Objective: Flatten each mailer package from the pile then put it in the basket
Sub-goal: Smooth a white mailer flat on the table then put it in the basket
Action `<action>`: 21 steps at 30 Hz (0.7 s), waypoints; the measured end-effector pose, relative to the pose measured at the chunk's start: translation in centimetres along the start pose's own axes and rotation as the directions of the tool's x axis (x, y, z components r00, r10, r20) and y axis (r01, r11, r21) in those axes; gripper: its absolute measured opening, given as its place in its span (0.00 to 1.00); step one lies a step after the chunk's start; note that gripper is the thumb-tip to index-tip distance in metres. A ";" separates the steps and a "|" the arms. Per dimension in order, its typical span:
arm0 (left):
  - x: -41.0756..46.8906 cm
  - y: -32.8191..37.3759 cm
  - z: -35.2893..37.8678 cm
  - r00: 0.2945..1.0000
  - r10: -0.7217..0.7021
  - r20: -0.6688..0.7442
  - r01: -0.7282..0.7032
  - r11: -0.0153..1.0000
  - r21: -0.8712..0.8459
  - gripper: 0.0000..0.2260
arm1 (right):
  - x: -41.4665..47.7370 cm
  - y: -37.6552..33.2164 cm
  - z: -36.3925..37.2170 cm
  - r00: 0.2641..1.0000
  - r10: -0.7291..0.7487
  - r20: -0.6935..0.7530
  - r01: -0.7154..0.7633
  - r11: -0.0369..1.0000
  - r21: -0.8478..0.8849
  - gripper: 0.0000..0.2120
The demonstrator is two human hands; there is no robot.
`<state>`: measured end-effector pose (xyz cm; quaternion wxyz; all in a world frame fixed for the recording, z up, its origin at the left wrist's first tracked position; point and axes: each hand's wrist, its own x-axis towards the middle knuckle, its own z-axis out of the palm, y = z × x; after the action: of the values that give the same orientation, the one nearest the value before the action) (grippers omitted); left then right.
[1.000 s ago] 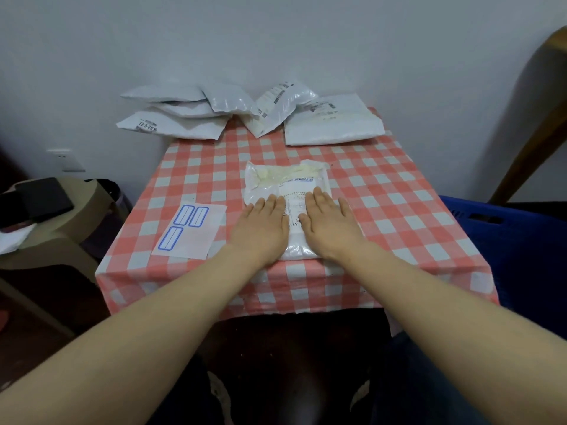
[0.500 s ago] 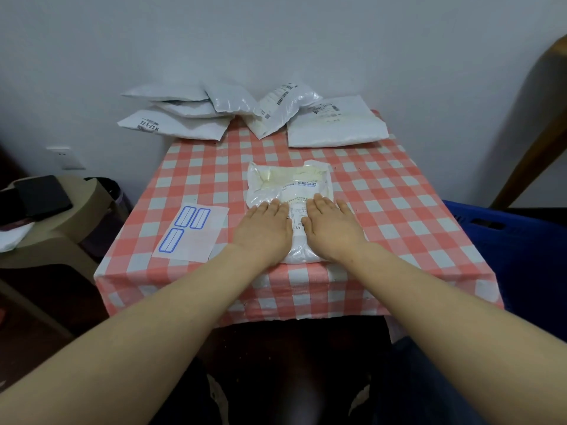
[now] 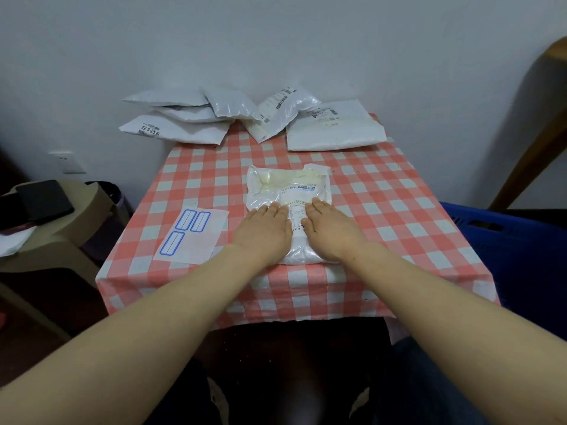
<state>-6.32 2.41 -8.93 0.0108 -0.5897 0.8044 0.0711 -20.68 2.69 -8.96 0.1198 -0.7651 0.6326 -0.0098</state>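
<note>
Found mailer (image 3: 288,185) lying flat mid-tabletop (image 3: 383,210), its near end just short of the near edge. Noted open checked cloth to right and far of it, and a label sheet (image 3: 191,237) near-left, apart from it. Recorded pile (image 3: 190,130) along far edge, overhanging at far left, and basket (image 3: 506,240) past right edge. Judged long axis near-to-far, crumpled end pointing far. Saw left grip (image 3: 264,231) and right grip (image 3: 331,231) side by side, fingers straight and together, pressing on near half.
</note>
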 end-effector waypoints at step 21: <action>4.1 1.2 -1.7 0.994 0.059 0.093 -0.054 0.997 -0.056 0.18 | 1.9 1.7 -0.3 0.999 -0.009 -0.054 0.007 0.999 -0.037 0.20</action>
<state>-8.57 -1.36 -7.59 0.0314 -0.5626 0.8173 0.1207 -22.03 0.51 -9.26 0.0885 -0.7693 0.6325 -0.0192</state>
